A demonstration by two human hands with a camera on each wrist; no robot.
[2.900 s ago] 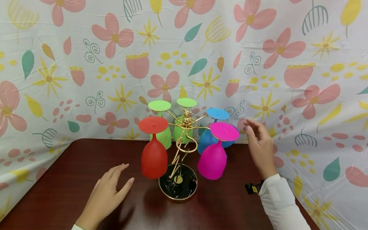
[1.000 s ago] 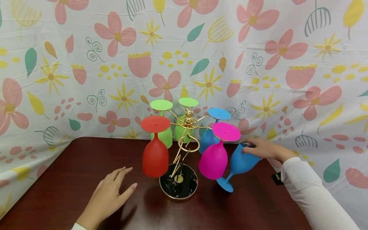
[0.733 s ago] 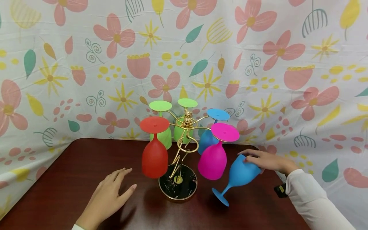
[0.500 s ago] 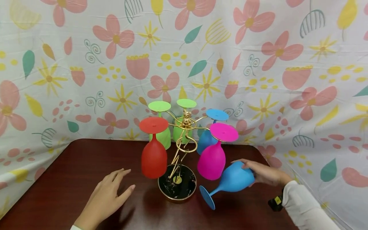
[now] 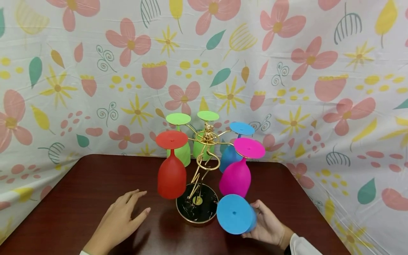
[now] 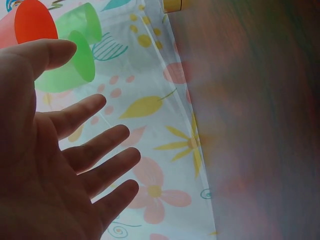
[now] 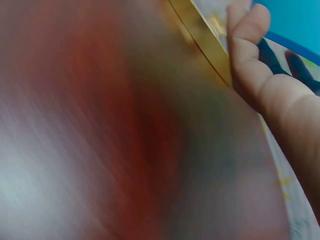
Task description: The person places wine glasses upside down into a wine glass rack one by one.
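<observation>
My right hand point(image 5: 267, 224) grips a blue goblet point(image 5: 235, 214) by its bowl, in front of the rack and to its right. The goblet's flat foot faces the head camera and hides most of the bowl and the stem. In the right wrist view, part of the blue goblet point(image 7: 295, 25) shows at the top right beside my fingers. My left hand point(image 5: 119, 221) hovers at the left with fingers spread, holding nothing. A gold wire glass rack point(image 5: 208, 138) on a round black marbled base point(image 5: 196, 209) stands between the hands, with an unfilled gold ring point(image 5: 208, 168) at its front.
Upside down on the rack hang a red goblet point(image 5: 172, 177), a magenta goblet point(image 5: 236, 179), another blue goblet point(image 5: 230, 156) and two green goblets point(image 5: 178, 119). The dark red-brown table point(image 5: 105, 184) meets a flowered cloth point(image 5: 95, 63) at its back.
My right hand took a blue goblet from behind the magenta one, brought it round to the right and forward, and turned it from foot-down to foot toward the camera. The left hand stays nearly still.
</observation>
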